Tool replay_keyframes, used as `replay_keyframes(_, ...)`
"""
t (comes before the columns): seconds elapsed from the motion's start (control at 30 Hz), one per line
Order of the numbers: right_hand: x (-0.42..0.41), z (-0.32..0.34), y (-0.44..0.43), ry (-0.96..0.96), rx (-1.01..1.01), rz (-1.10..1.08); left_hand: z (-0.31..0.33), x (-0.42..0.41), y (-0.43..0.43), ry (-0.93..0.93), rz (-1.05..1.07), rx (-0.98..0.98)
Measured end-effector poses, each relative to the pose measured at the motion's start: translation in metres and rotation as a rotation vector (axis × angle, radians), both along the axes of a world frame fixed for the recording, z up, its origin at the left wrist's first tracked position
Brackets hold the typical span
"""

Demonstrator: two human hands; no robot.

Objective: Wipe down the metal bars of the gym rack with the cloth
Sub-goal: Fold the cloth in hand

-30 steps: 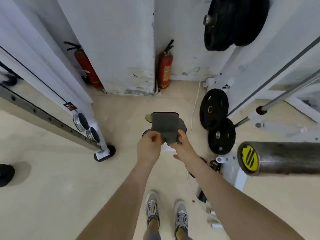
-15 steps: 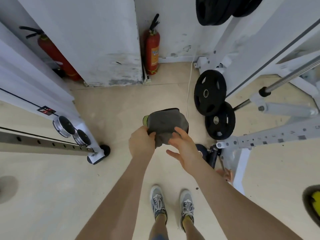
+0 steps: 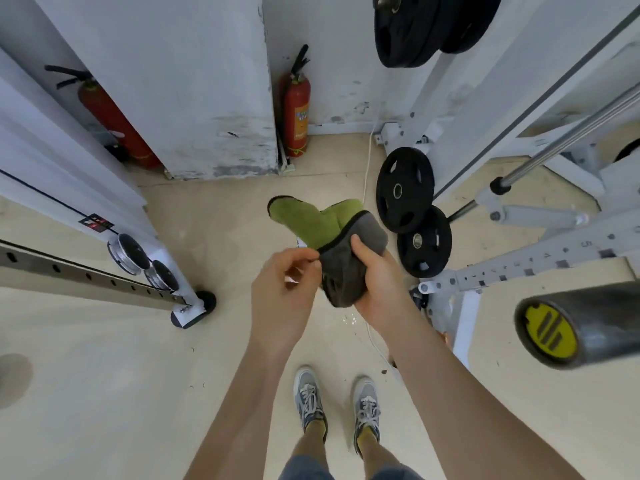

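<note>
Both hands grip the fuzzy cloth (image 3: pixel 341 244) — green inside, grey outside.

From my end this reads as a gym, the free-weights corner of one. Two black weight plates (image 3: pixel 404 188) sit low beside a white frame, more hanging plates (image 3: pixel 408 26) are stacked on a peg overhead, and a barbell sleeve (image 3: pixel 550 329) with a yellow end cap juts in from the right. A white rack beam (image 3: pixel 540 263) (punched with a row of holes) runs below a chrome bar (image 3: pixel 568 133). A red fire extinguisher (image 3: pixel 298 112) stands by a scuffed white pillar (image 3: pixel 180 81) on the pale floor (image 3: pixel 86 375).
</note>
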State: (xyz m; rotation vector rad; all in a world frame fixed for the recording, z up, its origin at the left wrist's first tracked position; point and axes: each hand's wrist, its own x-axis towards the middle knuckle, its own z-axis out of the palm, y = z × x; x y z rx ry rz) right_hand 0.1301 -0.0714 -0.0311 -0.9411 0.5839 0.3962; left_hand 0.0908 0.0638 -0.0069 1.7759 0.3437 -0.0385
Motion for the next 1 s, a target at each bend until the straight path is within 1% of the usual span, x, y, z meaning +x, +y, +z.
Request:
replay_keyframes(0.03, -0.009, 0.005, -0.004, 0.005, 0.021, 0.023, 0.003, -0.004, -0.002, -0.022, -0.011, 0.085)
replay_keyframes(0.13, -0.041, 0.026, -0.018, 0.005, 0.082, 0.043, 0.005, -0.023, -0.022, -0.064, -0.183, 0.361)
replay_keyframes(0.2, -0.062, 0.034, -0.029, 0.001, 0.093, 0.043, 0.010, -0.040, -0.038, -0.119, -0.182, 0.493)
replay_keyframes(0.27, -0.082, 0.035, -0.043, 0.029, 0.078, 0.019, 0.016, -0.057, -0.053, -0.184, -0.179, 0.555)
replay_keyframes(0.33, -0.101, 0.037, -0.060, 0.054, 0.030, -0.024, 0.023, -0.072, -0.069, -0.249, -0.229, 0.558)
replay_keyframes(0.4, -0.119, 0.043, -0.081, 0.070, -0.079, -0.008, 0.030, -0.087, -0.091, -0.322, -0.295, 0.535)
replay_keyframes(0.43, -0.128, 0.047, -0.095, 0.079, -0.185, 0.035, 0.034, -0.096, -0.103, -0.355, -0.328, 0.525)
replay_keyframes(0.47, -0.137, 0.052, -0.109, 0.069, -0.335, 0.095, 0.038, -0.104, -0.116, -0.386, -0.362, 0.520)
replay_keyframes(0.57, -0.170, 0.073, -0.163, -0.061, -0.931, 0.392, 0.051, -0.131, -0.159, -0.449, -0.453, 0.542)
replay_keyframes(0.6, -0.183, 0.081, -0.183, -0.089, -1.142, 0.502, 0.057, -0.143, -0.176, -0.438, -0.479, 0.521)
replay_keyframes(0.67, -0.207, 0.099, -0.226, -0.094, -1.529, 0.642, 0.076, -0.170, -0.211, -0.336, -0.467, 0.359)
replay_keyframes(0.7, -0.218, 0.107, -0.250, -0.095, -1.613, 0.631, 0.085, -0.183, -0.229, -0.285, -0.431, 0.252)
replay_keyframes(0.73, -0.231, 0.116, -0.274, -0.133, -1.607, 0.572, 0.093, -0.194, -0.245, -0.243, -0.405, 0.163)
replay_keyframes(0.77, -0.245, 0.129, -0.296, -0.214, -1.531, 0.514, 0.103, -0.204, -0.261, -0.210, -0.403, 0.090)
replay_keyframes(0.8, -0.257, 0.144, -0.316, -0.325, -1.399, 0.469, 0.112, -0.211, -0.277, -0.191, -0.428, 0.041)
replay_keyframes(0.83, -0.268, 0.161, -0.333, -0.417, -1.194, 0.427, 0.123, -0.218, -0.292, -0.181, -0.467, 0.006)
replay_keyframes(0.9, -0.285, 0.191, -0.356, -0.486, -0.707, 0.414, 0.151, -0.230, -0.321, -0.177, -0.518, -0.074)
replay_keyframes(0.93, -0.289, 0.199, -0.366, -0.516, -0.562, 0.475, 0.167, -0.234, -0.333, -0.172, -0.509, -0.128)
replay_keyframes(0.97, -0.289, 0.202, -0.374, -0.541, -0.523, 0.553, 0.181, -0.236, -0.343, -0.174, -0.486, -0.171)
replay_keyframes(1.0, -0.289, 0.203, -0.380, -0.551, -0.524, 0.598, 0.195, -0.236, -0.350, -0.191, -0.468, -0.206)
